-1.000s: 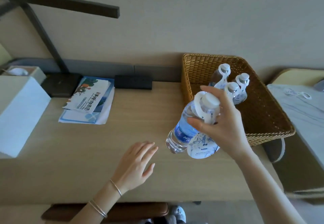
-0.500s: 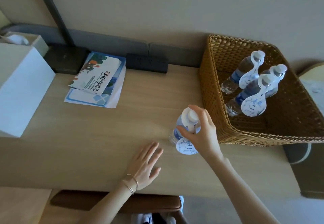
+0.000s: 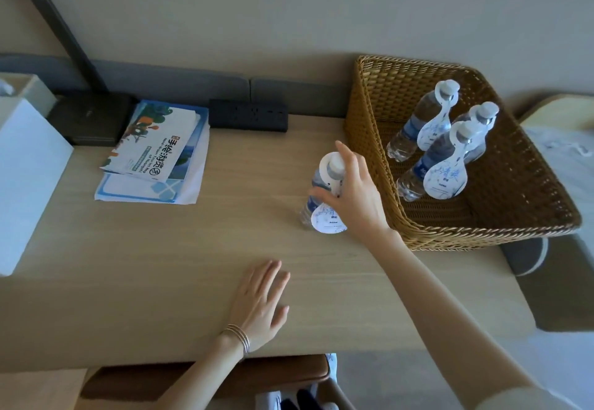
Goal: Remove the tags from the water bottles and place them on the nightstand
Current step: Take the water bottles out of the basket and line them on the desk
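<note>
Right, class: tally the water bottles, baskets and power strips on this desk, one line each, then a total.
Water bottles: 4 (1 on the desk at; 3 in the wicker basket at)
Wicker basket: 1
Power strip: 1
Total: 6

The right hand [image 3: 353,197] grips a clear plastic water bottle [image 3: 308,209] standing on the pale wooden desk [image 3: 160,249]. Just right of this hand sits a brown woven wicker basket [image 3: 369,127] holding three tagged plastic bottles [image 3: 414,127]. Nearer the person, the left hand [image 3: 260,303] lies flat on the desk, with printed paper brochures [image 3: 154,143] beyond it, leftward.

Single head-worn view looks steeply down over the desk [image 3: 135,249], close above.
</note>
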`<state>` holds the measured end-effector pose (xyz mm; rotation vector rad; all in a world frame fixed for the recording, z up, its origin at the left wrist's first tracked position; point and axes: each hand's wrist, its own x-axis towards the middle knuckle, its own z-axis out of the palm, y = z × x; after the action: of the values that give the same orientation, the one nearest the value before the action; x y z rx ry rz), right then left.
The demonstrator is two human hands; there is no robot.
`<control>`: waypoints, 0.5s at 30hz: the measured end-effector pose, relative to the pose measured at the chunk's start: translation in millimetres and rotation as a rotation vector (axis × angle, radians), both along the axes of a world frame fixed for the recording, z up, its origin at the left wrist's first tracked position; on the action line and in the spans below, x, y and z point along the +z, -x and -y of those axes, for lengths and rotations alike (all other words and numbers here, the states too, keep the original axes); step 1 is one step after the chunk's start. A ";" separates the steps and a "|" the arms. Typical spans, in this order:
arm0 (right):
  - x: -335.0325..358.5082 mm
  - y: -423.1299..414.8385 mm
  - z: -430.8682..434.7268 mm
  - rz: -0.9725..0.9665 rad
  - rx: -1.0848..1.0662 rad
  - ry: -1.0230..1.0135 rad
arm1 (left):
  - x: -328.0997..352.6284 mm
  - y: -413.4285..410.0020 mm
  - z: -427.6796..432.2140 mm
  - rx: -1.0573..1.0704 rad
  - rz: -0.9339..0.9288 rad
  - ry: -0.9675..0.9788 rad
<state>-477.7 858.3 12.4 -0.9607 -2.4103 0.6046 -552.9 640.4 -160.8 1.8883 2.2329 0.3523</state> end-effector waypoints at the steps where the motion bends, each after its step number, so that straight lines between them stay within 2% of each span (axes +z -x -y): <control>1: 5.8 -5.5 -0.7 0.043 0.007 -0.055 | 0.5 -2.2 -2.1 -0.003 0.032 -0.018; 5: 33.2 -48.6 -7.0 0.128 0.039 -0.243 | 18.0 -20.7 -18.3 -0.131 0.070 -0.139; 9: 56.8 -112.0 -33.1 0.148 0.013 -0.384 | 68.8 -49.6 -52.6 -0.296 0.094 -0.309; 15: 68.6 -197.6 -84.3 0.148 -0.227 -0.311 | 146.2 -92.0 -134.5 -0.349 0.082 -0.570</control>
<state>-280.0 942.6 81.0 -1.1512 -2.3804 0.0756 -461.0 774.9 -14.6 2.4237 1.8179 1.0684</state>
